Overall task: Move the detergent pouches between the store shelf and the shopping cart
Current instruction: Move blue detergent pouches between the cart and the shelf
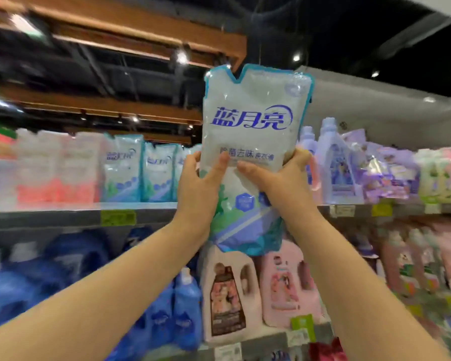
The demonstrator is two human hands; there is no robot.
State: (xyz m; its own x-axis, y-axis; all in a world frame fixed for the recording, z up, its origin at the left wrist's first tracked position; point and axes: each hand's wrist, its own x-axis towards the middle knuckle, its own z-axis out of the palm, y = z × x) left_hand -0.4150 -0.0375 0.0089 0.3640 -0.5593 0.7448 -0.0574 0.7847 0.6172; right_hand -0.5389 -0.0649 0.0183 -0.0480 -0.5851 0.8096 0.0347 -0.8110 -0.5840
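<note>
I held one detergent pouch [253, 121] up in the air w/ both hands, upright, in front of the top shelf [63, 217] & not touching it. My left hand [198, 188] gripped the pouch's left side around mid-height, thumb across the front, fingers wrapped behind. My right hand [279, 178] gripped the right side at the same level, its thumb on the front nearly meeting the other thumb. Pouch was white w/ blue lettering, a blue-edged notched top, & green/blue print at the btm, which hung below my wrists. On the shelf, left of the held one & farther back, stood a row of matching pouches [156, 170], upright, side by side. Further left were pink-and-white pouches [57, 168], blurry. To the right stood lilac bottles [333, 168] & purple packs [385, 175]. The shelf below carried blue bottles [185, 308] on the left & pink jugs [229, 295] right under the held pouch. A green price tag [117, 217] sat on the top shelf's edge.
</note>
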